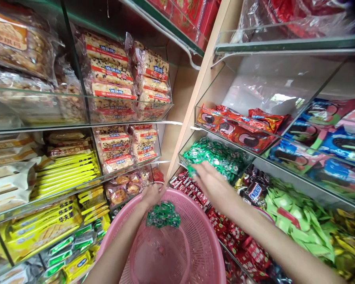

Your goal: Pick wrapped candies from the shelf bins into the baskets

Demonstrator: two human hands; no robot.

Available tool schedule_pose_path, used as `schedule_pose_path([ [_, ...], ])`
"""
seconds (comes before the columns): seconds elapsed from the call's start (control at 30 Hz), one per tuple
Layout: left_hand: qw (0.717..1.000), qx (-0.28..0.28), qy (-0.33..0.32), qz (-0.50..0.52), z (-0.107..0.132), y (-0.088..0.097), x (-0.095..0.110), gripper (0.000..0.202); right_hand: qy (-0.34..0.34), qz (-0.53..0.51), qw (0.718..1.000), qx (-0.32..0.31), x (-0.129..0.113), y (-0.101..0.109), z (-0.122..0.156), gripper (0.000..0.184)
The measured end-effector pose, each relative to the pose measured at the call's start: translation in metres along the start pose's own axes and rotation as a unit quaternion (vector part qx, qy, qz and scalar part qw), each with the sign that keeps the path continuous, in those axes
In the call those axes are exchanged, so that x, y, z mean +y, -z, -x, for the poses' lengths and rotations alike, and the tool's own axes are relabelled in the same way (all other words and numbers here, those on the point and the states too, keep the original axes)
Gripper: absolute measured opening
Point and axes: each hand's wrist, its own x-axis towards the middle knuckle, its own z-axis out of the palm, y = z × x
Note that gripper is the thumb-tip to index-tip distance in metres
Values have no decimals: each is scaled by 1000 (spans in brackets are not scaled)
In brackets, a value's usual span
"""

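My left hand (152,195) is closed on the far rim of a pink mesh basket (195,244) held low in front of me. A heap of small green wrapped candies (162,215) lies in a clear bag inside the basket. My right hand (208,181) reaches to the shelf on the right, fingers pinched on a green candy at the front of a glass bin full of green wrapped candies (219,156). Just below that hand sit red wrapped chocolate bars (192,189).
Glass shelves on the left hold packs of nut-and-rice bars (112,75) and yellow biscuit packs (68,169). On the right are red pie packets (239,130), blue cookie packs (340,146), light green packets (298,213) and dark candy bars (254,189). A wooden upright (192,98) divides the shelves.
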Motion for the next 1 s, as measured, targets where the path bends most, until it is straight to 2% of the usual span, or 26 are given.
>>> schedule_pose_path([
  [0.13, 1000, 2, 5, 3, 1, -1, -2, 49, 35, -106, 991, -68, -22, -70, 23, 32],
  [0.23, 1000, 4, 13, 4, 3, 0, -5, 50, 20, -111, 986, -121, -27, -122, 33, 28],
  [0.33, 1000, -15, 1, 2, 4, 3, -5, 47, 63, -106, 984, -126, -39, -153, 36, 28],
  [0.43, 998, -62, -20, -3, 2, 8, -4, 42, 158, -90, 977, -113, -60, -168, 35, 33],
  [0.53, 996, -83, -25, -5, 2, 10, -3, 39, 247, -47, 961, -112, -80, -182, 30, 58],
  [0.57, 996, -83, -26, -4, 2, 11, -2, 39, 270, -32, 956, -106, -85, -186, 28, 61],
  [0.67, 996, -83, -23, -2, 4, 12, -1, 40, 320, -3, 945, -71, -94, -200, 25, 42],
  [0.77, 996, -84, -18, -4, 6, 13, 1, 39, 334, 6, 942, -40, -97, -209, 26, 23],
  [1.0, 996, -86, -19, -12, 6, 10, 6, 38, 332, -9, 943, -15, -93, -222, 37, 25],
])
